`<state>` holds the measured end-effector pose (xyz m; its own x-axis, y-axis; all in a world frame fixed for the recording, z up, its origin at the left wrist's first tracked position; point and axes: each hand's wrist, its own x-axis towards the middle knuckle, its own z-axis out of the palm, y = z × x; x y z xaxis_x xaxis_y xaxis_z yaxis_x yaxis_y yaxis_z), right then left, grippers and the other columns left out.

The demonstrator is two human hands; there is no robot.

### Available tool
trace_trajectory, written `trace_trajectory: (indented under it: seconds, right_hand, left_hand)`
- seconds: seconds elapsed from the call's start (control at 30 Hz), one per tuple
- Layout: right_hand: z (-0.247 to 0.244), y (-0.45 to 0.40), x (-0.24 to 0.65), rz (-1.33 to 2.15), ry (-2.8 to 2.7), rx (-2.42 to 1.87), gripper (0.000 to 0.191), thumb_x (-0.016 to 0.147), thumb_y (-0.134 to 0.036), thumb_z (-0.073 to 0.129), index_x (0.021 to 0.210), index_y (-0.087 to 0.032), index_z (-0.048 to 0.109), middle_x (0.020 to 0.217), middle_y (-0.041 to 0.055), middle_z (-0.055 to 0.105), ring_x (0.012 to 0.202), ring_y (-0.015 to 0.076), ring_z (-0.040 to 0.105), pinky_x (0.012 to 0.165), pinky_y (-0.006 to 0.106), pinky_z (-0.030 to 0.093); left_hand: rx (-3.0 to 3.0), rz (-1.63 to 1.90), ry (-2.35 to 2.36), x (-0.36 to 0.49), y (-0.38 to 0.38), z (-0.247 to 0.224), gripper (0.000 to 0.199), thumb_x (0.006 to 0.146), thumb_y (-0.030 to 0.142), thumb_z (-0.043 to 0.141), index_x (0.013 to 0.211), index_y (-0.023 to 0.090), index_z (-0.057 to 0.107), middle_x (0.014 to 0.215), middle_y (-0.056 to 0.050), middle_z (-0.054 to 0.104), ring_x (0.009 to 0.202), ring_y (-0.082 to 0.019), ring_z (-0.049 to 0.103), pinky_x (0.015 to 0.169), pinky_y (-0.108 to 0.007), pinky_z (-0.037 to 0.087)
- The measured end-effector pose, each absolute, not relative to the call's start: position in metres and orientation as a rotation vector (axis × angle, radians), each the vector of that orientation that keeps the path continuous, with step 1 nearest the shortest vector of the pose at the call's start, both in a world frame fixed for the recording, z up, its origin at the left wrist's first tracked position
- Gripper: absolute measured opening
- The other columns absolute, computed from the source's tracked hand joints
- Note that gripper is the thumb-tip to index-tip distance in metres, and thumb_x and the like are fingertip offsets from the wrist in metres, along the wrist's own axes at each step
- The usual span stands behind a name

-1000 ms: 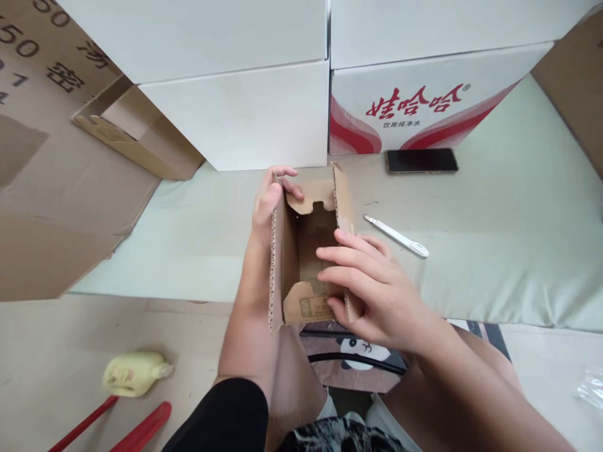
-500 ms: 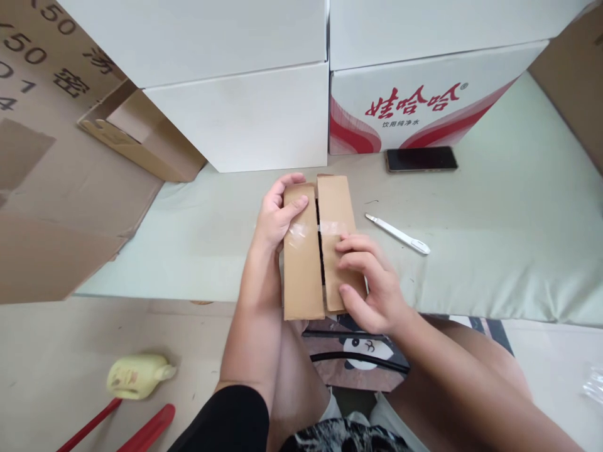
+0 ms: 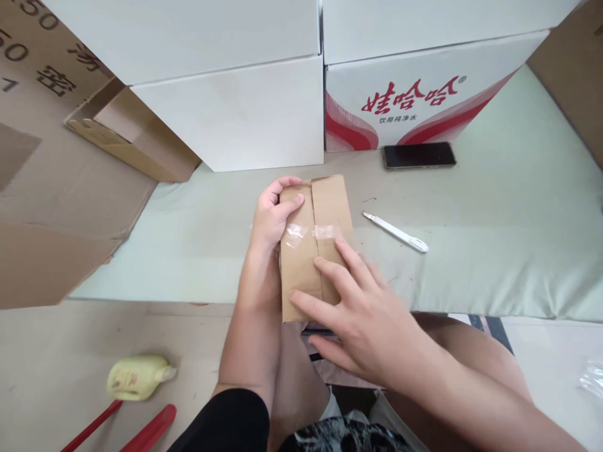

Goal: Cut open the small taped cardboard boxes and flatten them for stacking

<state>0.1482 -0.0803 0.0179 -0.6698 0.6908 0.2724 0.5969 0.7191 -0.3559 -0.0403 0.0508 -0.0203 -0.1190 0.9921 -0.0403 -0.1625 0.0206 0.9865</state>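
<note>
A small brown cardboard box (image 3: 301, 270) is held at the edge of the cloth-covered surface, its two top flaps meeting along a seam. Pieces of clear tape cling to both flaps. My left hand (image 3: 273, 216) grips the box's upper left side, thumb on the left flap. Fingers spread, my right hand (image 3: 358, 307) rests over the lower part of the flaps. To the right of the box lies a white craft knife (image 3: 396, 232).
A black phone (image 3: 419, 155) lies before a white and red box (image 3: 424, 107). White boxes (image 3: 235, 119) stand behind, large cardboard boxes at both sides. On the floor at lower left are a yellow bottle (image 3: 139, 376) and red handles (image 3: 151, 428).
The gap between the flaps has closed. My right hand has moved left and down across the box, its fingers now spread wider. The view has shifted slightly.
</note>
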Motion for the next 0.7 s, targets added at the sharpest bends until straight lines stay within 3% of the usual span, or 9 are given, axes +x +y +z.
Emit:
trace_trajectory:
  seconds: [0.13, 0.27, 0.47, 0.53, 0.63, 0.7]
  right_hand:
    - [0.021, -0.098, 0.135, 0.208, -2.558, -1.165, 0.046, 0.092, -0.034, 0.068, 0.137, -0.039, 0.06, 0.142, 0.0185, 0.057, 0.142, 0.0578, 0.044, 0.095, 0.073, 0.054]
    - [0.022, -0.103, 0.132, 0.173, -2.576, -1.244, 0.054, 0.088, -0.031, 0.072, 0.138, -0.045, 0.057, 0.149, 0.0133, 0.051, 0.142, 0.061, 0.04, 0.087, 0.072, 0.057]
    - [0.018, -0.098, 0.137, 0.137, -2.474, -1.192, 0.029, 0.088, -0.026, 0.068, 0.113, -0.038, 0.065, 0.141, 0.0141, 0.051, 0.141, 0.0627, 0.035, 0.068, 0.061, 0.061]
    - [0.018, -0.093, 0.144, 0.226, -2.425, -1.179, 0.025, 0.09, -0.026, 0.067, 0.112, -0.037, 0.064, 0.142, 0.0142, 0.047, 0.145, 0.0614, 0.029, 0.075, 0.066, 0.06]
    - [0.019, -0.079, 0.161, 0.405, -2.268, -1.143, 0.026, 0.092, -0.029, 0.066, 0.117, -0.034, 0.061, 0.145, 0.0139, 0.04, 0.15, 0.0523, 0.029, 0.101, 0.077, 0.049]
    - [0.019, -0.066, 0.176, 0.52, -2.095, -1.144, 0.03, 0.092, -0.031, 0.066, 0.121, -0.032, 0.058, 0.147, 0.0135, 0.037, 0.148, 0.0429, 0.037, 0.112, 0.072, 0.044]
  left_hand:
    - [1.017, 1.331, 1.293, -0.032, 0.046, -0.011, 0.024, 0.065, 0.022, 0.075, 0.089, 0.02, 0.07, 0.085, -0.001, 0.07, 0.073, -0.016, 0.063, 0.065, -0.028, 0.052]
    - [1.115, 1.263, 1.42, -0.019, 0.038, 0.001, 0.019, 0.074, 0.019, 0.068, 0.092, 0.021, 0.071, 0.086, -0.001, 0.071, 0.073, -0.016, 0.063, 0.067, -0.029, 0.052]
    - [1.165, 1.276, 1.389, -0.01, 0.034, 0.005, 0.014, 0.082, 0.02, 0.064, 0.094, 0.023, 0.071, 0.09, -0.001, 0.072, 0.076, -0.018, 0.064, 0.071, -0.032, 0.054]
    - [1.17, 1.343, 1.305, -0.015, 0.037, 0.001, 0.013, 0.084, 0.027, 0.066, 0.096, 0.024, 0.069, 0.097, -0.002, 0.072, 0.087, -0.02, 0.067, 0.078, -0.033, 0.056]
    - [1.13, 1.447, 1.304, -0.035, 0.045, -0.011, 0.02, 0.085, 0.04, 0.069, 0.099, 0.026, 0.066, 0.114, -0.003, 0.07, 0.112, -0.023, 0.066, 0.09, -0.033, 0.054]
    - [1.069, 1.505, 1.368, -0.051, 0.051, -0.022, 0.028, 0.086, 0.05, 0.069, 0.102, 0.027, 0.064, 0.122, -0.004, 0.067, 0.119, -0.024, 0.064, 0.092, -0.034, 0.053]
